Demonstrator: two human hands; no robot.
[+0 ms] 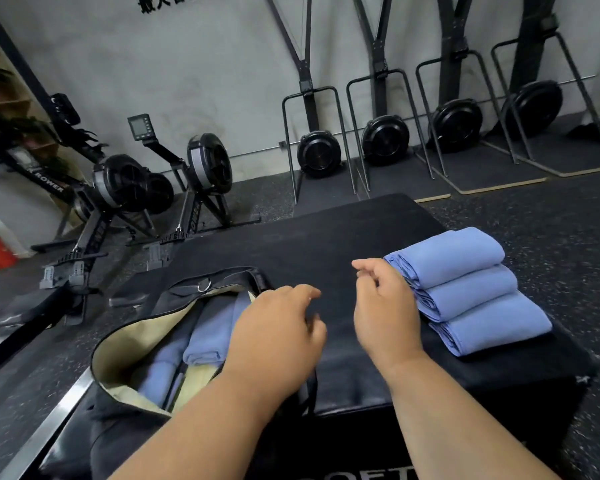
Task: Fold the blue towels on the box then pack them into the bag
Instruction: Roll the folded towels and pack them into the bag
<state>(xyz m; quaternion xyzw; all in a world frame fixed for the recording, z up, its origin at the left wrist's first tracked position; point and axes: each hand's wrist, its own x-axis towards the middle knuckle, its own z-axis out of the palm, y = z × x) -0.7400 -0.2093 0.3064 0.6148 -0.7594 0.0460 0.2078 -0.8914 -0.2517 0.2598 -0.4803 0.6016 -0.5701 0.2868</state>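
Three folded towels (pixel 465 289) are being carried by a black box (pixel 309 244) w/ "OFT" lettering; gym floor, "ROWER" rowers (pixel 118 188) behind. Both hands, L (pixel 274 330) & R (pixel 383 306), are being held loosely curled, empty, beside the bag (pixel 118 355).

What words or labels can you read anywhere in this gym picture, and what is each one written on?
"ROWER": white letters on the frame of the rowing machine at far left.
"OFT": white letters, cut off by the picture's edge, on the front of the black box.
Black characters on the wall: cropped at the top, unreadable.
Lettering on the leg of the second rowing machine: too blurred to read.
Monitor screen: nothing legible.
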